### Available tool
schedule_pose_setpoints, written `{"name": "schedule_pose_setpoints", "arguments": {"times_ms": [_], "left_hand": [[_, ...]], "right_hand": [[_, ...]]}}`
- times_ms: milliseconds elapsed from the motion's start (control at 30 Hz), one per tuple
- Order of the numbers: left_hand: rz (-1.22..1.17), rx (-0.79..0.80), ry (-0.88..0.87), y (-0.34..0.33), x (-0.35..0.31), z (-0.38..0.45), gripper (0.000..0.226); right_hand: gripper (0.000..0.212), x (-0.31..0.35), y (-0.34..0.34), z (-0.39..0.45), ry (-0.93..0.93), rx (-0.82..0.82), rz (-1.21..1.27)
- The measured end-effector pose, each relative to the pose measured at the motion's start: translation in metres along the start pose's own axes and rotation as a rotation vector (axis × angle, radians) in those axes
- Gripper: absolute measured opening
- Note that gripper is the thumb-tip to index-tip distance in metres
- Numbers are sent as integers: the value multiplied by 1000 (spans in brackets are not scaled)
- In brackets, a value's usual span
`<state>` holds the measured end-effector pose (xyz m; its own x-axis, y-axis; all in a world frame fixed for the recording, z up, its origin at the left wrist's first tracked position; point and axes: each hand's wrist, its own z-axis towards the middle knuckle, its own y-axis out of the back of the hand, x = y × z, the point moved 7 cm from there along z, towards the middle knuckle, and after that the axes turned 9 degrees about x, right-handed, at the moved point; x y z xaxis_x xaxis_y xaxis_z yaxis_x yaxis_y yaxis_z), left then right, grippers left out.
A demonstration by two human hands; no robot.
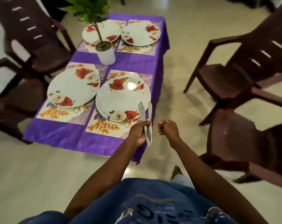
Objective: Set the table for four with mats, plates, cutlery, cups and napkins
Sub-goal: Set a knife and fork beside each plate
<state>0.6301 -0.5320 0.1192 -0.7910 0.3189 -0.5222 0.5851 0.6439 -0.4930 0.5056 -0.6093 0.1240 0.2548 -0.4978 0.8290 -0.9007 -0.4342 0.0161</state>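
A low table under a purple cloth [59, 135] carries several floral mats, each bearing a white plate with red flowers. The near-right plate [122, 99] lies on its mat [104, 126]; the near-left plate [72, 88] lies beside it. Two far plates [140, 33] [103, 31] lie at the back. My left hand [139, 133] grips a bunch of metal cutlery [145, 113] over the near-right plate's near edge. My right hand [167, 128] hovers just right of it, fingers curled, holding nothing.
A white pot [106, 55] with a green plant stands in the table's middle. Dark brown plastic chairs stand on the left [32, 38] and on the right [250, 62] [242, 139]. Pale tiled floor [40, 175] surrounds the table.
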Motion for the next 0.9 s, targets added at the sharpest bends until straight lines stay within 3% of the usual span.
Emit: {"name": "schedule_pose_setpoints", "arguments": {"times_ms": [100,267,433,700,900], "left_hand": [[-83,-94,-75,-18,-5,-1,12],[-139,-243,-127,-43,-3,0,36],[-212,-281,-179,-71,-12,-3,20],[-182,-360,-242,-88,-44,45,15],[-139,-462,-262,-74,-91,109,26]], "right_hand": [[22,23,6,11,10,137,-105],[12,55,15,31,3,400,-207],[20,73,11,47,14,575,-340],[16,95,-2,110,68,632,-420],[12,144,-14,189,98,621,-498]]}}
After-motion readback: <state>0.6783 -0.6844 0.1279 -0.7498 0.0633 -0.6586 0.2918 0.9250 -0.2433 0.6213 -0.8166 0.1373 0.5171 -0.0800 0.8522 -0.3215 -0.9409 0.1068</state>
